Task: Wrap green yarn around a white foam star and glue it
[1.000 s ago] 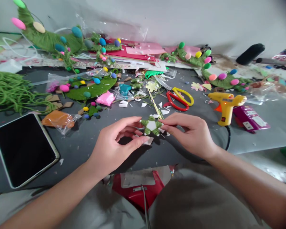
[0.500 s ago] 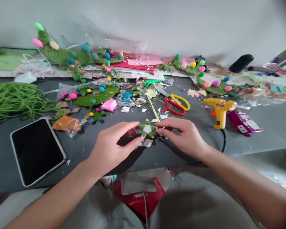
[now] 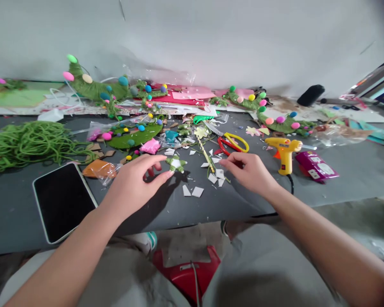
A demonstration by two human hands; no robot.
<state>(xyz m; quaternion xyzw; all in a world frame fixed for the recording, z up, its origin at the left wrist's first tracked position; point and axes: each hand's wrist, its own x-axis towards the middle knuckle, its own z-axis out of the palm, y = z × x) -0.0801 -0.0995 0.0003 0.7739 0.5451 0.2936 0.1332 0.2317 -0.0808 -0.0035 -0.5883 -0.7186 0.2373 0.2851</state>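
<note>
Between the thumb and fingers of my left hand (image 3: 136,181) is a small star (image 3: 176,163), white in the middle with green yarn wound round its points. It is held above the dark tabletop. My right hand (image 3: 251,172) is apart from it, fingers pressed together just right of the white scraps (image 3: 213,178); what is in that pinch, if anything, I cannot make out. A pale twisted stick with a yellow flower (image 3: 205,149) lies between the hands. Beyond the right hand are scissors (image 3: 233,143) with red and yellow handles.
On the right lie a yellow glue gun (image 3: 284,155) with a black cord and a purple packet (image 3: 316,166). A tablet (image 3: 64,202), an orange packet (image 3: 99,169) and green yarn (image 3: 35,143) are on the left. Green decorations with coloured balls (image 3: 96,88) line the back.
My left hand has carried the star to the left. My right hand has let go of it and moved right. The view has shifted slightly.
</note>
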